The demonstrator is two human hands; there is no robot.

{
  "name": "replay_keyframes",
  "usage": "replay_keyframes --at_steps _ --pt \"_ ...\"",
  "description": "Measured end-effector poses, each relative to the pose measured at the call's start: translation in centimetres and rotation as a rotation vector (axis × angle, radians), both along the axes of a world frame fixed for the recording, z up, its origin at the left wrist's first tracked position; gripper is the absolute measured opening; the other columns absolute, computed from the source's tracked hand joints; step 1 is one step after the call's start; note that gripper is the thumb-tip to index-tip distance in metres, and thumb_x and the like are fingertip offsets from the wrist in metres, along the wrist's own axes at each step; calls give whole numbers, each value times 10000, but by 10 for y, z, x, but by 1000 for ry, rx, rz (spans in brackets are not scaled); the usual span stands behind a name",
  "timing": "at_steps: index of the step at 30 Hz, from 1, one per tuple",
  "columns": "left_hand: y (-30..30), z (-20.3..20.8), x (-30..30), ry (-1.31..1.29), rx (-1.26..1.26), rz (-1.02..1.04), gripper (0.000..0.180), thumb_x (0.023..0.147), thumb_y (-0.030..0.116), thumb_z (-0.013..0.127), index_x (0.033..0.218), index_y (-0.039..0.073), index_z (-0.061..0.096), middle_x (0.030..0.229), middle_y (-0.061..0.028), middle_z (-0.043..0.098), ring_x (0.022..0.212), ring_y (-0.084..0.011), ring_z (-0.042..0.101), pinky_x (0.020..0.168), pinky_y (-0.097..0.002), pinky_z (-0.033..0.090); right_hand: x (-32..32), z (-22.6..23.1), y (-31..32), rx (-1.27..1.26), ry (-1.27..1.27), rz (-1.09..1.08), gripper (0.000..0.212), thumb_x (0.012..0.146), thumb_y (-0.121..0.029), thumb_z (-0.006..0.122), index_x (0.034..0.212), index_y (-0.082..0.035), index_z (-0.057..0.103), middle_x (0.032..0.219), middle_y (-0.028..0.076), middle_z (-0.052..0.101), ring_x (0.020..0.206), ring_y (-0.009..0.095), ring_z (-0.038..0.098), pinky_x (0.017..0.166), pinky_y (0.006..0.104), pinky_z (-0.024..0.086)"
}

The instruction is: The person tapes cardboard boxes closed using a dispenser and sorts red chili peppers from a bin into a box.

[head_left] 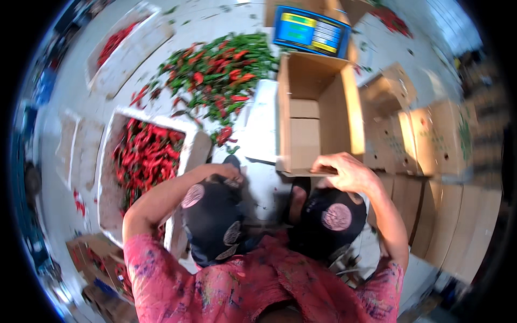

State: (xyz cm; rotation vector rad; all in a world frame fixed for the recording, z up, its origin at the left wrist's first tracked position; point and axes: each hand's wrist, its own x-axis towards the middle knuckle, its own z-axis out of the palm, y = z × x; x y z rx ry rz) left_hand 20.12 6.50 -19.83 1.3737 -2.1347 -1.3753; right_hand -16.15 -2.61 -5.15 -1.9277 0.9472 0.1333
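An open cardboard box point(304, 134) with nothing visible inside stands in front of me, right of centre. My right hand point(344, 169) grips its near rim, with the fingers over the edge. My left hand point(229, 172) rests by my left knee, its fingers blurred and partly hidden. Left of that knee, a white foam box point(110, 132) is filled with red chili peppers point(148, 153). Beyond my knees lies a spread pile of green and red chili peppers point(223, 70) on the floor. A flat white slab point(262, 121) lies between that pile and the cardboard box.
Behind the cardboard box is a blue panel point(312, 31) with yellow and white labels. More cardboard boxes point(439, 140) crowd the right side. Another foam box point(132, 51) with red peppers stands at the far left, and a carton point(89, 258) with peppers sits at the lower left.
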Motion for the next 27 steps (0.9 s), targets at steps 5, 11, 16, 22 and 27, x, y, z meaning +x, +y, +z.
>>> replay_keyframes --at_steps 5,11,16,22,27 --pt "-14 -52 24 177 28 -164 186 962 181 635 1061 36 697 1034 -129 709 919 -313 655 830 -372 511 16 -9 19 -418 114 236 295 791 17 637 1081 -34 640 947 162 641 973 387 586 885 453 475" --pt "18 -83 57 289 -96 -179 259 986 197 613 1159 26 700 1123 -153 716 1013 -363 651 896 -412 503 46 -5 27 -432 179 363 296 810 92 573 1063 -45 641 962 154 643 989 394 590 892 468 488" --pt "-10 -98 32 97 141 -107 314 1017 177 532 1216 -2 696 1219 -133 699 1113 -253 637 995 -380 467 1 -27 16 -607 49 291 291 823 110 559 1056 -38 650 1110 170 646 1150 391 583 1007 456 478" --pt "30 -45 52 483 -68 64 306 880 228 702 1114 32 696 1028 -137 713 980 -280 682 866 -372 537 37 -16 12 -642 -29 374 253 771 50 575 996 -42 646 968 156 607 951 398 580 887 448 505" --pt "52 7 32 137 -70 252 272 904 311 689 870 42 666 805 -109 676 810 -290 668 726 -364 531 44 -5 9 -422 175 361 260 760 4 555 1004 -22 640 952 177 634 1042 400 584 1007 496 462"
